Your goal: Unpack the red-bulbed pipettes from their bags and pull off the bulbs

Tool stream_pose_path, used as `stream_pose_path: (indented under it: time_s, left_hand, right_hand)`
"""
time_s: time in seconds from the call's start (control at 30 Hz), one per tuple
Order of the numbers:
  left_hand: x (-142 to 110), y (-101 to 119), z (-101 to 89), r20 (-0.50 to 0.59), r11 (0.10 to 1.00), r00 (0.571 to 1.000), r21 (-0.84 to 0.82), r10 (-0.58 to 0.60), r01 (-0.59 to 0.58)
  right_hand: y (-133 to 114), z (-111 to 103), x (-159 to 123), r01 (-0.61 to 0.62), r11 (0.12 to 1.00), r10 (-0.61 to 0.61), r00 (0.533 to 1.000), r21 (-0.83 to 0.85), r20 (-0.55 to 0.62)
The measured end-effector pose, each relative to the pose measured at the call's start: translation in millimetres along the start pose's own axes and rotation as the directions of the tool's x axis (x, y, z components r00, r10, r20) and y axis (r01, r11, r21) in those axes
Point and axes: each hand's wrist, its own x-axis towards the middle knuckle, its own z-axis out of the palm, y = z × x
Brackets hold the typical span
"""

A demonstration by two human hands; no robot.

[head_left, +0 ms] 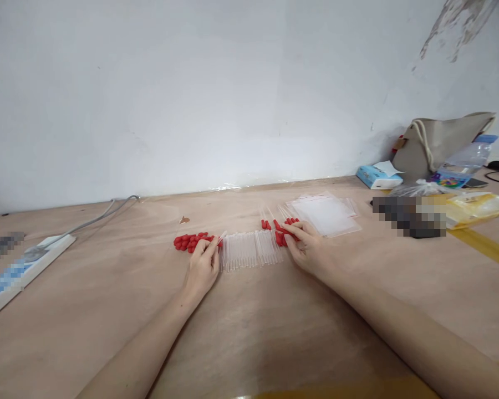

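Observation:
My left hand (203,261) is closed in a pinch at the left end of a row of thin clear tubes (249,249), with what looks like one tube between its fingertips. Beside it on the left lies a pile of red rubber bulbs (187,242). On the row's right side, my right hand (310,246) pinches a dropper with a red bulb (278,225). Other droppers (266,224), red bulbs toward me and clear tubes pointing to the wall, lie just left of it. Fingers partly hide further red bulbs under the right hand.
Clear flat plastic bags (326,215) lie behind my right hand. Farther right are a tissue pack (378,176), a grey bag (444,138), a plastic bottle (474,152) and a yellow package (469,208). A power strip (45,257) with a grey cable lies left. A white wall bounds the table.

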Motion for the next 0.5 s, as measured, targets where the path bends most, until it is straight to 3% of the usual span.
stream_pose_path:
  time_s: [0.13, 0.33, 0.5]
  left_hand:
    - [5.8, -2.7, 2.6, -0.015, 1.0, 1.0, 0.017, -0.012, 0.012]
    - [4.6, -2.8, 9.9, -0.011, 1.0, 1.0, -0.027, -0.016, 0.016]
    - [3.7, 0.2, 11.2, 0.005, 0.997, 1.0, -0.075, 0.003, -0.003]
  right_hand:
    - [5.8, -2.4, 4.4, -0.102, 0.994, 0.102, 0.995, -0.029, 0.015]
    - [17.6, -1.5, 10.7, -0.206, 0.952, 0.206, 0.978, -0.226, -0.023]
    - [18.7, 1.9, 14.3, -0.148, 0.949, 0.163, 0.986, -0.278, 0.032]
